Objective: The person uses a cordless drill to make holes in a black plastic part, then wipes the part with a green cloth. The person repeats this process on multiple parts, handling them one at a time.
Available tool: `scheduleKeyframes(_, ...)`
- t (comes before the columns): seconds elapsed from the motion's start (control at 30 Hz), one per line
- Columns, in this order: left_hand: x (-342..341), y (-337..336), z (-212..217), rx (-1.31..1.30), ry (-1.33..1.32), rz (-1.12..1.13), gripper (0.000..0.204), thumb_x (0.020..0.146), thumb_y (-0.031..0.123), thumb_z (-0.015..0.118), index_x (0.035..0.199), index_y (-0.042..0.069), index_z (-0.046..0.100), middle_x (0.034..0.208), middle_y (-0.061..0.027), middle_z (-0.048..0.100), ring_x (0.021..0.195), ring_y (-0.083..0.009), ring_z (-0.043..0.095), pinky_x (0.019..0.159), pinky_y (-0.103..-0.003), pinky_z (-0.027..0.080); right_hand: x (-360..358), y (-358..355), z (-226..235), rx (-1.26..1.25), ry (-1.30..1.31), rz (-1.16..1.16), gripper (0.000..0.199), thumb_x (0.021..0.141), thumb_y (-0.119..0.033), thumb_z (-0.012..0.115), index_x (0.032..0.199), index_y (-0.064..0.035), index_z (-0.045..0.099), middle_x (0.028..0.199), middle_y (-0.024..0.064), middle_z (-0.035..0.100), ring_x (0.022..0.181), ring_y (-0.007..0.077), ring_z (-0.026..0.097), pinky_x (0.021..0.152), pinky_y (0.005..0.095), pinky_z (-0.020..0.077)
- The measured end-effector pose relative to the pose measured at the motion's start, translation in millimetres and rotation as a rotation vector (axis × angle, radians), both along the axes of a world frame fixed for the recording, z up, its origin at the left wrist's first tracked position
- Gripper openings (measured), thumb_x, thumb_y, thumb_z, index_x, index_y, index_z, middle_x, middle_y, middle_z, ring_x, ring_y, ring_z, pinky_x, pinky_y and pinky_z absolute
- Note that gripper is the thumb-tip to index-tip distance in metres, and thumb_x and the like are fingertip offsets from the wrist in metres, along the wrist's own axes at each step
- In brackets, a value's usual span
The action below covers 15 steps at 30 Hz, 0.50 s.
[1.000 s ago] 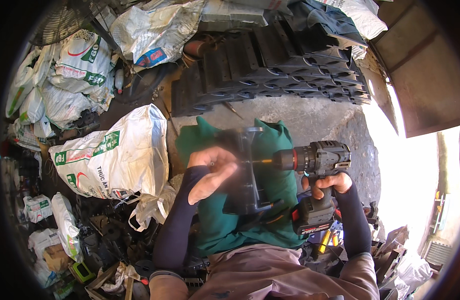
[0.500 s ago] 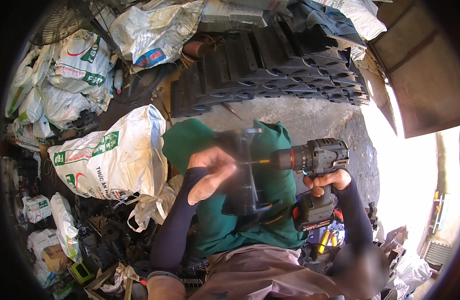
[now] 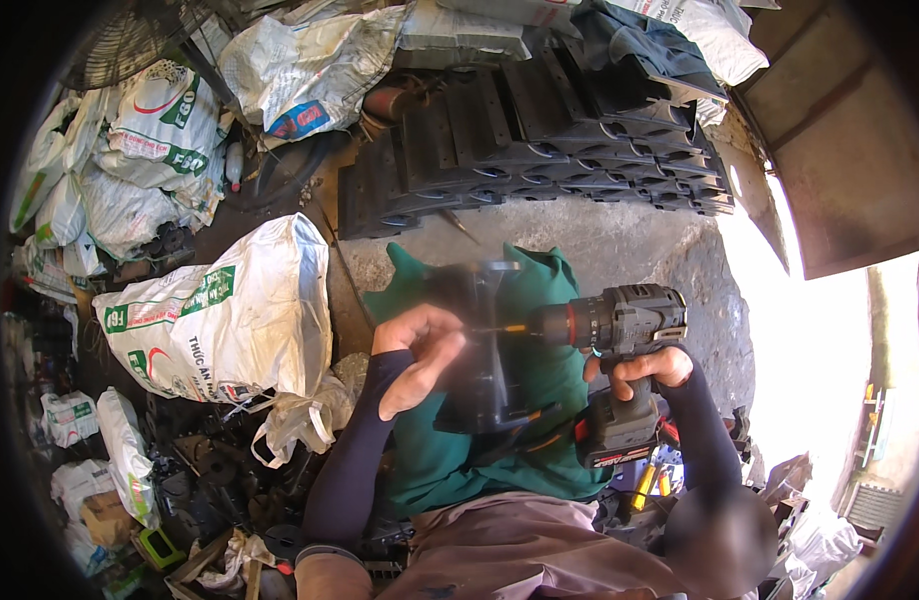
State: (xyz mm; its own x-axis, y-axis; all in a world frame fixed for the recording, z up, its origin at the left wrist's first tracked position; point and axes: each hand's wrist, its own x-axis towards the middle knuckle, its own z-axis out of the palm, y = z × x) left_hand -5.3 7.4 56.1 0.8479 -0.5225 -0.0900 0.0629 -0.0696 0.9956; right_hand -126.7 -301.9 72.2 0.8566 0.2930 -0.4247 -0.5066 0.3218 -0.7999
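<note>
Cluttered room, grey concrete floor (image 3: 680, 250): black part (image 3: 480, 400) at centre, drill (image 3: 640, 318) to its right

From the left, a fan (image 3: 110, 50) and piled white sacks (image 3: 150, 150) fill ten o'clock, and one large white sack (image 3: 260, 320) lies on its side at nine. Below it, dark clutter (image 3: 215, 460) spreads at eight.

The left forearm, in a dark sleeve (image 3: 350, 465), rises from seven o'clock and slants toward the centre. The left hand (image 3: 428, 338) sits just left of centre, fingers bent and tips pointing to three o'clock against the near side of the black part. Blur covers the fingertips, so I cannot tell whether they pinch anything.

The black part stands over the green trousers (image 3: 555, 390), between the two hands. Beyond it, at one o'clock, similar black parts lie in a stack (image 3: 540, 140).

The drill lies level at three o'clock, its bit (image 3: 510, 328) aimed at nine and overlapping the part; contact is too blurred to judge. The right hand (image 3: 660, 368) is wrapped around its grip, wrist bent inward, with the forearm angling up from four o'clock. A brown door panel (image 3: 850, 150) stands at two.
</note>
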Motion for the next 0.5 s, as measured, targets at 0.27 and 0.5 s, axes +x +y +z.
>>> scheduleKeyframes(0.27,11.5,-51.5,-7.8,-0.341,-0.191,0.395,0.041,0.098,0.029,0.044,0.086,-0.007,0.060,0.052,0.0023,0.039,0.046,-0.0068,0.035,0.047,-0.024,0.027,-7.5,3.7,-1.6,-0.013,0.038,-0.055,0.046,0.075,-0.006,0.070,0.117,0.0027,0.054,0.088,0.0171,0.064,0.054,0.0177,0.058,0.051,0.0284,0.0489)
scheduleKeyframes(0.5,9.9,-52.4,-10.7,-0.463,-0.046,0.366,0.057,0.100,0.040,0.029,0.084,-0.006,0.059,0.051,0.0002,0.039,0.046,-0.0087,0.034,0.047,-0.024,0.025,-7.6,2.1,-2.0,-0.073,0.077,-0.008,0.043,0.074,-0.003,0.064,0.115,0.0024,0.054,0.075,0.0105,0.058,0.051,0.0148,0.051,0.050,0.0289,0.0436)
